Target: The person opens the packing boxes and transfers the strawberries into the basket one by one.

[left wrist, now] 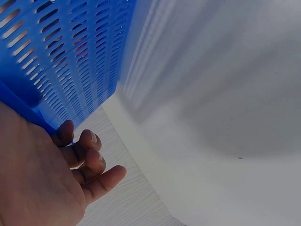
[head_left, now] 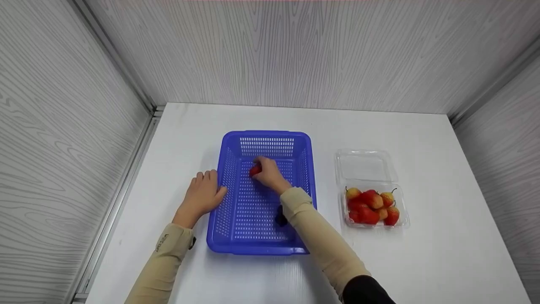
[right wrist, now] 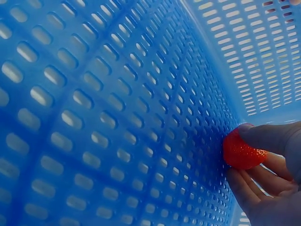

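Observation:
In the head view my right hand is inside a blue perforated plastic basket. Its thumb and fingers pinch a red strawberry, low against the basket's floor. Yellow seed specks show on the berry in the right wrist view. At the basket's left side, my left hand holds the rim, its thumb hooked over the edge and the other fingers outside. The left wrist view shows those fingers loosely bent beside the basket's slotted wall.
Right of the basket, a clear plastic clamshell box lies with its lid laid back. It holds several red and yellow fruits, some with stems. All stand on a white table, with wood-grain panels behind and at both sides.

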